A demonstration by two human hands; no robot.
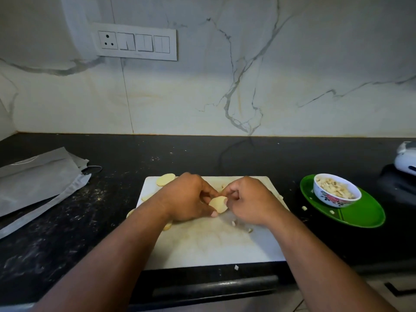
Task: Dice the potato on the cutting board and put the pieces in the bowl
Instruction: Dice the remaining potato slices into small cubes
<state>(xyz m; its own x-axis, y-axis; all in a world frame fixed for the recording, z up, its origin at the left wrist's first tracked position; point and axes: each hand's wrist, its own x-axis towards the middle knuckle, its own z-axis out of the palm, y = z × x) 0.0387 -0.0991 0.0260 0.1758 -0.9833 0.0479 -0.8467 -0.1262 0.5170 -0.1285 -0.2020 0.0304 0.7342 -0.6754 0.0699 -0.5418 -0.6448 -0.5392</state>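
**Pale potato slice held mid-board, dicing partly done**

Pale yellow potato slice (218, 204) is pinched from both sides at the centre of the white cutting board (202, 244). It is held by the left hand (188, 198) at its 9 o'clock edge and by the right hand (248, 200) at its 3 o'clock edge, fingers of both curled round it. No knife is seen in either hand or anywhere on the board.

Progress, judged from the layout: well under way, not finished. A floral bowl (337, 190), at 3 o'clock of the board, is already filled with diced pieces. It is set on a green plate (360, 215), where a couple of stray dice are lying. More uncut slices remain: one at the board's 11 o'clock corner (166, 179), others partly hidden under the left forearm at 9 o'clock. A few loose dice (234, 223) are left on the board near 4 o'clock of the held slice, and one (236, 267) is dropped just off the board's 6 o'clock edge.

Left to do, as estimated: the held slice and the remaining slices are to be diced, then the pieces and strays are to be moved to the bowl.

Grey bags (38, 181) are lying on the dark counter (225, 154) at 9 o'clock, well apart from the board.
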